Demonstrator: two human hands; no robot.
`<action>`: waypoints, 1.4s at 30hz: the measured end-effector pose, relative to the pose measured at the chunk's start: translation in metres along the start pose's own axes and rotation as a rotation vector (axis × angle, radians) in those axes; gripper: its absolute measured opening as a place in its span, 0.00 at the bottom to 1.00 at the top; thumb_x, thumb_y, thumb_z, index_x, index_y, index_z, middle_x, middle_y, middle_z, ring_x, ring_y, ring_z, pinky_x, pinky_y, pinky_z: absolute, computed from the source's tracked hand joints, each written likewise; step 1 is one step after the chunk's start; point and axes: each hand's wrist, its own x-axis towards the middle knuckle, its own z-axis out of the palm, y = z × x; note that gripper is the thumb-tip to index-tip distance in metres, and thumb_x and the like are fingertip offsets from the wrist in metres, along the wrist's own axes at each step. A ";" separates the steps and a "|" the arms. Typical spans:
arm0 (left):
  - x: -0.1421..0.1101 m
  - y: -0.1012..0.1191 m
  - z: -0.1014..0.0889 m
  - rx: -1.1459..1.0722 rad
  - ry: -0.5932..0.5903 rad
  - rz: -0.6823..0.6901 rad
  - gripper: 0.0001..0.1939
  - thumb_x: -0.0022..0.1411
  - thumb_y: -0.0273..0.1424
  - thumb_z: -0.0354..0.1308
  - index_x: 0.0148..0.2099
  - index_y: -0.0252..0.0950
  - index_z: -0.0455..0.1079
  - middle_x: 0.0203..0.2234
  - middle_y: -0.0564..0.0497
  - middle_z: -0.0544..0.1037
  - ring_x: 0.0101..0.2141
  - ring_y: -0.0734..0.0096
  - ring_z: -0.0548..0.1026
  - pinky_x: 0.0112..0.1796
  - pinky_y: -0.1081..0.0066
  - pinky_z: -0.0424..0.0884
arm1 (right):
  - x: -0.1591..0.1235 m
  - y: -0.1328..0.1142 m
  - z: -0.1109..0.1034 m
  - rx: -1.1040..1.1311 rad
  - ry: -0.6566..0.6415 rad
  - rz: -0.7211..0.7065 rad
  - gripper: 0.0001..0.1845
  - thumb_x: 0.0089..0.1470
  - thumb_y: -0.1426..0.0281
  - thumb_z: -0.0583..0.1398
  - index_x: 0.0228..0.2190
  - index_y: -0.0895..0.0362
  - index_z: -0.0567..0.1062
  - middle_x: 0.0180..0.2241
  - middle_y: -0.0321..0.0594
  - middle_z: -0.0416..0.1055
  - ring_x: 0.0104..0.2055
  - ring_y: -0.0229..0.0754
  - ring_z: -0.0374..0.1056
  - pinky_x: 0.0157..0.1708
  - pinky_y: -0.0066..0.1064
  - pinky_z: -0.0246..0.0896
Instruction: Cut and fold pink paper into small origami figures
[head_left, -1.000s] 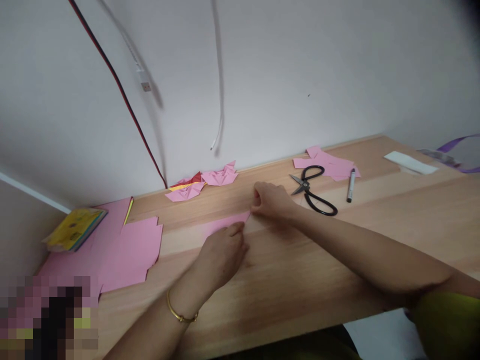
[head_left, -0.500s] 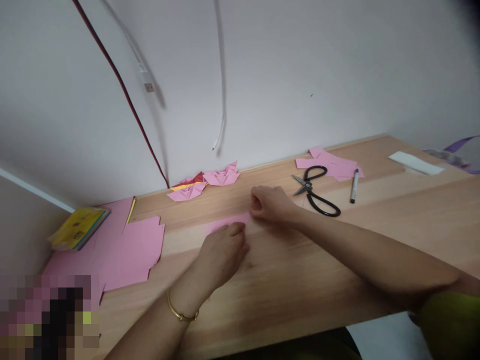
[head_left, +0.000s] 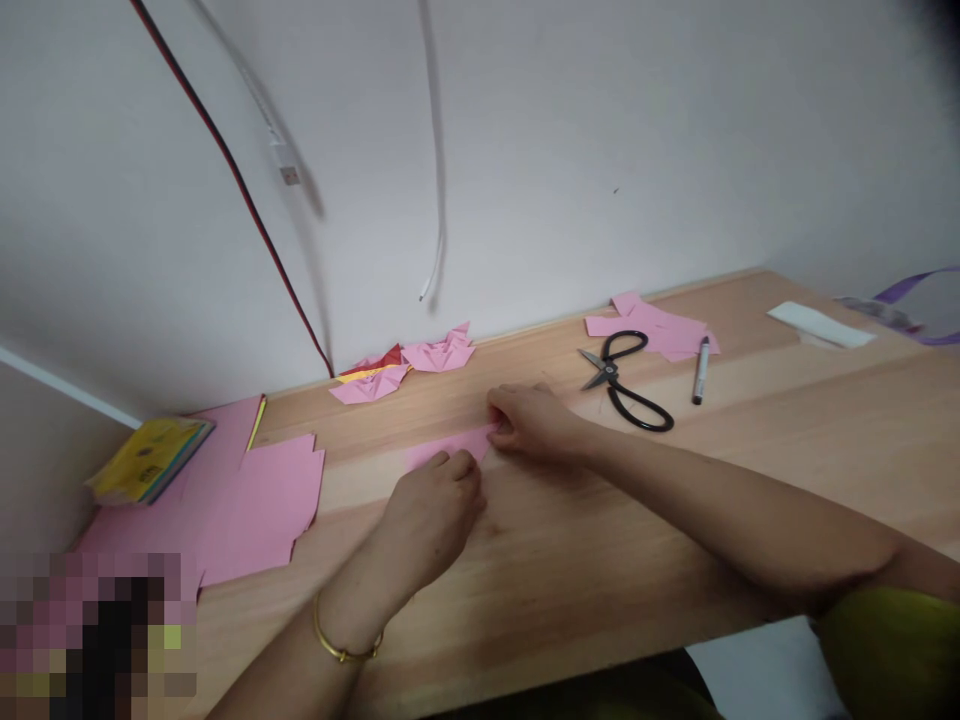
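Holding the small flat piece of pink paper near the middle of the wooden tabletop, the right hand has its grip clamped on the right end, thumb against forefinger. The left hand is at the near edge of this paper; its fingers are curled together, but I cannot tell if its grip is pinching the paper, because the fingertips are partly hidden. The long axis of the paper goes from left to right, roughly along the back edge of the tabletop, and its right end points into the right hand.

At the left there is a yellow packet, which looks like clear plastic wrapping around a flat stack with blue-green edges. It lies on large pink paper sheets, beside a thin yellow stick. Near the wall stand folded pink paper shapes, with a red and yellow piece among them. To the right of the right hand lie black-handled metal scissors, blades apart, in front of irregular pink paper pieces. A white marker with black cap lies just beside them.
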 end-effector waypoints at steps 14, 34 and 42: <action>-0.025 0.008 -0.008 0.186 -0.178 0.001 0.16 0.54 0.18 0.46 0.42 0.33 0.70 0.34 0.43 0.74 0.35 0.57 0.70 0.31 0.63 0.66 | -0.001 -0.001 -0.004 -0.005 -0.010 -0.013 0.07 0.46 0.67 0.58 0.28 0.57 0.67 0.32 0.37 0.70 0.33 0.40 0.63 0.32 0.30 0.43; -0.037 0.016 -0.002 0.044 -0.160 -0.169 0.15 0.65 0.31 0.42 0.45 0.35 0.68 0.33 0.46 0.76 0.34 0.60 0.75 0.33 0.64 0.69 | -0.018 -0.031 0.016 -0.010 0.057 -0.015 0.17 0.39 0.60 0.62 0.29 0.56 0.65 0.36 0.42 0.65 0.41 0.47 0.59 0.40 0.35 0.50; -0.043 0.010 0.004 0.042 -0.108 -0.122 0.16 0.66 0.31 0.42 0.51 0.34 0.65 0.40 0.44 0.76 0.39 0.60 0.75 0.39 0.64 0.70 | -0.002 0.002 -0.003 -0.085 0.074 0.150 0.14 0.41 0.62 0.60 0.30 0.57 0.66 0.36 0.45 0.65 0.40 0.49 0.59 0.38 0.37 0.51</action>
